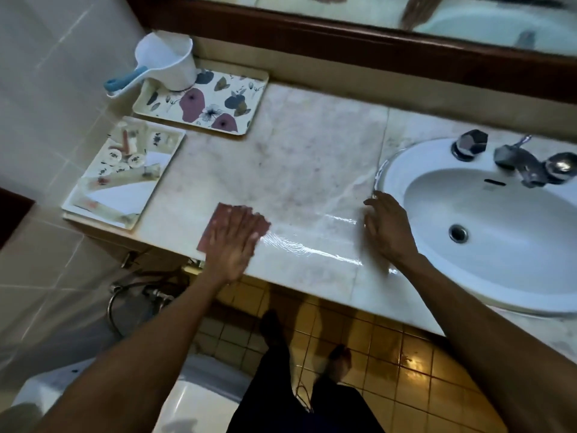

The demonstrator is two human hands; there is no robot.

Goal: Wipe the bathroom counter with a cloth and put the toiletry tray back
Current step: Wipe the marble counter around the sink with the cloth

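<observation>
Cloth (240,223): reddish-brown, folded into a flat rectangle, lying on the pale marble counter (299,157) near the front edge, left of centre. Left hand (232,245) is pressing flat on top of it, fingers spread and extended (not pinching or gripping, just palm down), covering most of it. Its long axis is running diagonally, from the front edge up and right toward the back; far corner pointing toward the sink side.

A wet glossy streak (312,245) is showing on the counter between the two hands, running from the cloth to the right.

Right hand (387,226) is resting on the counter right at the left rim of the white oval sink (487,295), fingers loosely open and slightly curled, holding nothing. Somewhat blurred.

Toiletry tray (78,210): white rectangle holding small wrapped items, tubes and round sachets (labels too blurry to read). It is sitting at the far left end of the counter, long axis running front to back with a slight tilt, front corner at the counter edge.

Behind it, a second tray with a floral print (218,98) is lying against the back wall, long axis left to right. A white water dipper with a blue handle (168,64) is standing on its left end, handle sticking out to the left.

Chrome faucet (518,160) and knobs are sitting at the back of the sink.
</observation>
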